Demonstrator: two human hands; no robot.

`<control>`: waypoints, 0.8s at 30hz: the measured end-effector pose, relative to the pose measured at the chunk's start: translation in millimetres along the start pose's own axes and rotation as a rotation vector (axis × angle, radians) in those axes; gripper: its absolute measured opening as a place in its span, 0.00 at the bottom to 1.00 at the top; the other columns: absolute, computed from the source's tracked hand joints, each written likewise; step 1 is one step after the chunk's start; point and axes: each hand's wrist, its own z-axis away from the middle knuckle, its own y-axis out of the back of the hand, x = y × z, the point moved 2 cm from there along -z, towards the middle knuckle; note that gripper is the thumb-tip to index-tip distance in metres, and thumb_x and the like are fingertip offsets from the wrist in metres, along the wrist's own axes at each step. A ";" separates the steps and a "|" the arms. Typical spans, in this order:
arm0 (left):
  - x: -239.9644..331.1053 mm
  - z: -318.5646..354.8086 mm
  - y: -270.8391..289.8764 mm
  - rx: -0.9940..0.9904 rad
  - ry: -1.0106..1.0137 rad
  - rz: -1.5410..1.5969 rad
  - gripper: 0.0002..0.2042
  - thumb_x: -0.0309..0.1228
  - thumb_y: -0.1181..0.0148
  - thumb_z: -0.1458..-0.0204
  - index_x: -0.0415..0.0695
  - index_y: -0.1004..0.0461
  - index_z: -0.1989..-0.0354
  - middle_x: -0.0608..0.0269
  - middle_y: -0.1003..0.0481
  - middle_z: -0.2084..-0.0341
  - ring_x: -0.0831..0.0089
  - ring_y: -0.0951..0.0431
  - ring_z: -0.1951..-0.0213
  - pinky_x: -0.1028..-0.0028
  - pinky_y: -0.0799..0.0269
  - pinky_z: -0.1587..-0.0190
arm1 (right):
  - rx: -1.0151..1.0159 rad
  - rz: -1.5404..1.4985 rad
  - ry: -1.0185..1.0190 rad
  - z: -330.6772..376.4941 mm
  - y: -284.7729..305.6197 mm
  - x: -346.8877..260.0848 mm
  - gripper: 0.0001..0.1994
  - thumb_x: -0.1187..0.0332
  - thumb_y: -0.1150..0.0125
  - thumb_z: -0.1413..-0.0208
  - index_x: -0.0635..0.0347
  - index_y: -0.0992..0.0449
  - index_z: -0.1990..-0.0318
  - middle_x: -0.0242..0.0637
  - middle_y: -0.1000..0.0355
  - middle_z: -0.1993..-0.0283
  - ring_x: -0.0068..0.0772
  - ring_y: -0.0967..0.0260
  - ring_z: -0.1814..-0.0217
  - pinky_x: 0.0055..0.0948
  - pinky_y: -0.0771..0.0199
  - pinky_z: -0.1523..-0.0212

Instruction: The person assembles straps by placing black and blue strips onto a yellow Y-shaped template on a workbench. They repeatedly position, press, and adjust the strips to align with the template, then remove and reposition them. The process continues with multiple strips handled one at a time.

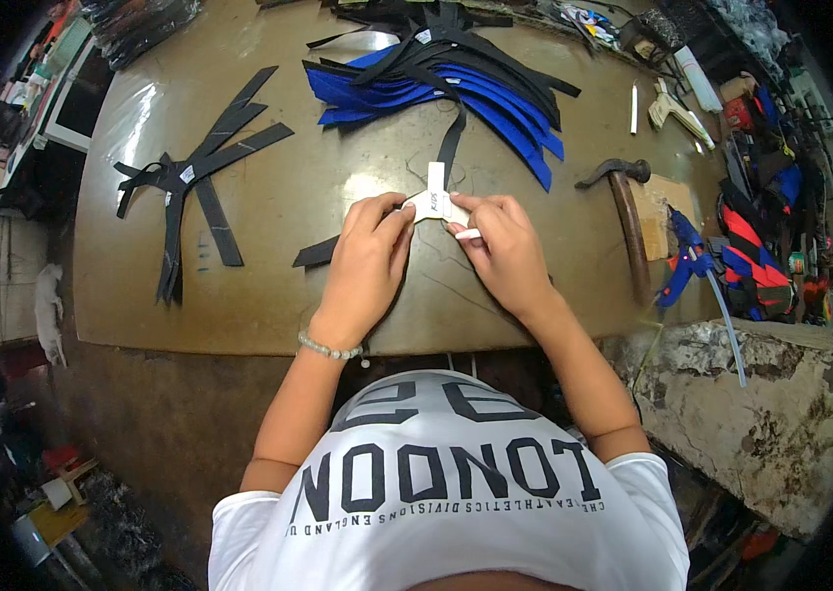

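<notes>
Both my hands meet over the middle of the brown worktable. My left hand and my right hand pinch a small white paper label between their fingertips, where it wraps a black strap that runs up toward the pile. Tucked in the fingers of my right hand is a short white stick, perhaps chalk or a marker. One more black strip end pokes out to the left of my left hand.
A heap of blue and black straps lies at the far middle. A fan of black strips lies at the left. A hammer, a blue glue gun and clutter stand at the right.
</notes>
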 end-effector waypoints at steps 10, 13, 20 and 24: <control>22.4 -16.9 -21.6 -0.131 -0.029 -0.401 0.08 0.28 0.41 0.44 0.35 0.26 0.69 0.53 0.29 0.63 0.59 0.26 0.59 0.67 0.23 0.60 | -0.117 -0.226 0.045 5.8 16.1 12.4 0.12 0.67 0.36 0.43 0.64 0.31 0.60 0.47 0.30 0.38 0.44 0.33 0.43 0.37 0.33 0.43; 28.4 -26.4 -33.9 -0.176 -0.019 -0.603 0.08 0.31 0.42 0.44 0.37 0.25 0.66 0.57 0.30 0.64 0.64 0.26 0.61 0.74 0.21 0.69 | 0.042 -0.439 -0.361 16.4 34.4 23.8 0.09 0.67 0.45 0.35 0.64 0.31 0.61 0.45 0.26 0.47 0.33 0.30 0.50 0.31 0.31 0.49; 42.7 -28.3 -47.8 -0.099 -0.070 -0.728 0.25 0.51 0.36 0.51 0.37 0.27 0.62 0.55 0.29 0.58 0.61 0.25 0.67 0.71 0.24 0.78 | 0.153 -0.222 -0.508 42.4 43.6 -2.6 0.07 0.73 0.40 0.38 0.66 0.22 0.56 0.32 0.28 0.64 0.16 0.32 0.67 0.18 0.32 0.67; 44.1 -28.0 -47.3 -0.113 -0.056 -0.709 0.30 0.57 0.35 0.54 0.37 0.27 0.62 0.54 0.29 0.55 0.61 0.26 0.68 0.73 0.25 0.79 | 0.231 -0.265 -0.544 43.3 38.4 -1.3 0.06 0.74 0.41 0.39 0.68 0.25 0.57 0.43 0.30 0.62 0.32 0.26 0.66 0.29 0.24 0.65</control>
